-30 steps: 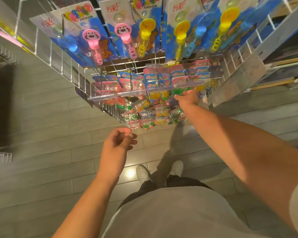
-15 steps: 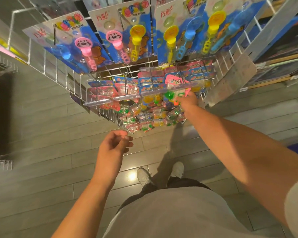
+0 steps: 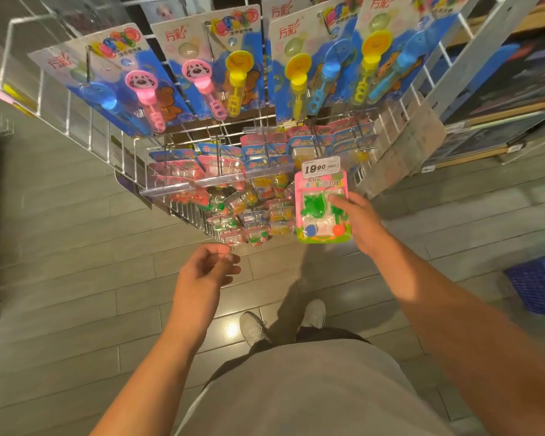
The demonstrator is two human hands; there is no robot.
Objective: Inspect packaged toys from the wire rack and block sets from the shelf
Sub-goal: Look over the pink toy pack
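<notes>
Right hand (image 3: 361, 223) holds a toy pack (image 3: 323, 209) clear of the wire rack (image 3: 85, 121), at about 1 o'clock from the left hand (image 3: 206, 272).

The right hand grips the pack by its right edge, thumb laid over the clear blister, with the price tag at the pack's top facing the camera. The left hand hangs empty below the rack's lower packs (image 3: 249, 221), fingers loosely curled, at about 7 o'clock from the held pack. I judge the main risk to be the one-sided pinch: the flat card could swivel or slip out and drop to the floor (image 3: 76, 278), unless the left hand comes in to support it. The pack's top is near the hook row (image 3: 328, 133), so tilting it upward could snag the neighbours and knock them loose.
</notes>
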